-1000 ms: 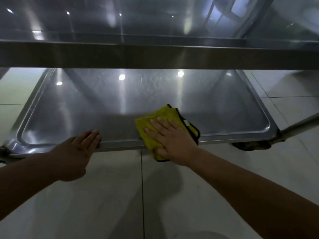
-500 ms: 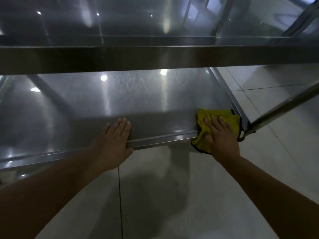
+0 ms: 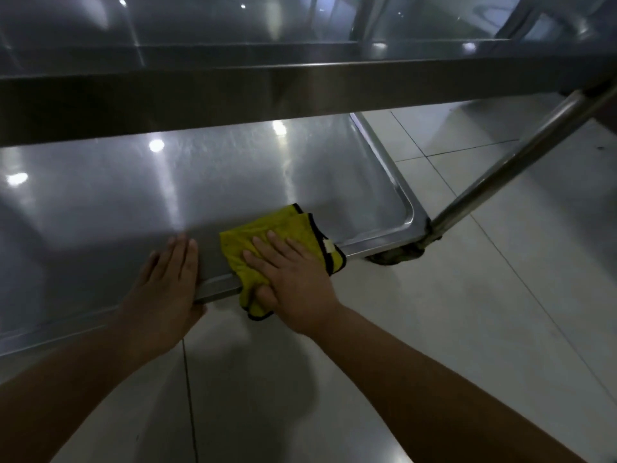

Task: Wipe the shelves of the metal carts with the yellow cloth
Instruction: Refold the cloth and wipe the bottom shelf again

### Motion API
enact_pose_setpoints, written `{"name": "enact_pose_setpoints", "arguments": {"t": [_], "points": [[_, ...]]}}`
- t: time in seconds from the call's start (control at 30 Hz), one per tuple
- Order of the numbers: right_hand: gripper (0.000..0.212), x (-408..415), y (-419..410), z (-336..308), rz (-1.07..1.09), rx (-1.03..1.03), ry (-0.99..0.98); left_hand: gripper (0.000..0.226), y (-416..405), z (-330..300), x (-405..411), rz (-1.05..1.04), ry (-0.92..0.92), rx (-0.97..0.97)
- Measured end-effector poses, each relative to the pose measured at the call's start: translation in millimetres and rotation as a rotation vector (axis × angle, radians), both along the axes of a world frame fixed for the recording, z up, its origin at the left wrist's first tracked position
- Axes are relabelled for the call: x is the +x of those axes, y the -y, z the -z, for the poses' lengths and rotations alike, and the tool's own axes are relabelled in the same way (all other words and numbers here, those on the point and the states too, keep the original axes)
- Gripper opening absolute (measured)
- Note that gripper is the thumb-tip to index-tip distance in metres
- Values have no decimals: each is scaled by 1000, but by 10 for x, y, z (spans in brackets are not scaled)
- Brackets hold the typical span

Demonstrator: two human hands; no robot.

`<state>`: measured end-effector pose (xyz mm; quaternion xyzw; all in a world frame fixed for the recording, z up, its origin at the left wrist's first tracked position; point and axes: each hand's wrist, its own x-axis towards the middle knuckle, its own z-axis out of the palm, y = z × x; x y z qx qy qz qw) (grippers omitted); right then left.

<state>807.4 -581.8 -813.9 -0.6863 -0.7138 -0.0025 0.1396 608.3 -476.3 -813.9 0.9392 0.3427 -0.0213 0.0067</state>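
The yellow cloth (image 3: 283, 233), edged in black, lies on the front part of the metal cart's bottom shelf (image 3: 140, 208) and drapes over its front rim. My right hand (image 3: 293, 279) presses down on the cloth with straight fingers, the thumb low at the rim beside the hanging fold. Just to the left, my left hand (image 3: 167, 282) rests flat on the same front rim, fingers straight and together, holding nothing. The cart's upper shelf (image 3: 300, 85) crosses the top of the view and hides the back of the bottom shelf.
A slanted metal cart leg (image 3: 521, 155) rises from the shelf's right front corner, with a dark caster wheel (image 3: 397, 255) under it. Pale tiled floor (image 3: 467, 312) surrounds the cart on the right and in front.
My right hand has slid the cloth left along the front rim, from the right corner to a spot beside my left hand. The left hand stays on the rim.
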Motion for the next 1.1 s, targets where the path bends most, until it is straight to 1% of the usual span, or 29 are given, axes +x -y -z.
{"name": "enact_pose_setpoints", "arguments": {"t": [0.1, 0.23, 0.3, 0.37, 0.4, 0.47, 0.53, 0.6, 0.7, 0.9, 1.0, 1.1], "points": [[51, 486, 172, 22, 74, 15, 26, 109, 26, 31, 9, 5, 27, -16], [55, 1289, 455, -59, 268, -54, -1, 111, -3, 30, 41, 17, 20, 3], [64, 1542, 505, -164, 394, -154, 6, 114, -20, 40, 38, 27, 20, 24], [79, 1609, 417, -197, 498, -250, 54, 116, -37, 52, 37, 32, 18, 37], [82, 1595, 338, -203, 549, -289, 68, 117, -32, 52, 46, 29, 17, 41], [73, 1509, 132, -200, 650, -358, 75, 117, -35, 56, 56, 20, 3, 50], [66, 1399, -62, -197, 687, -397, 67, 117, -39, 56, 69, 10, -7, 54], [66, 1230, -233, -185, 636, -378, 70, 115, -38, 46, 78, -2, -10, 70], [68, 813, -506, -156, 479, -318, 105, 110, -29, 27, 92, -4, -13, 86], [66, 36, -1104, -116, 203, -287, 101, 113, -55, 80, 75, 7, -3, 86], [65, -2, -1190, -100, 106, -289, 124, 114, -81, 93, 55, 27, 14, 95], [65, 267, -1146, -145, 70, -299, 125, 118, -94, 74, 38, 29, 21, 85]]}}
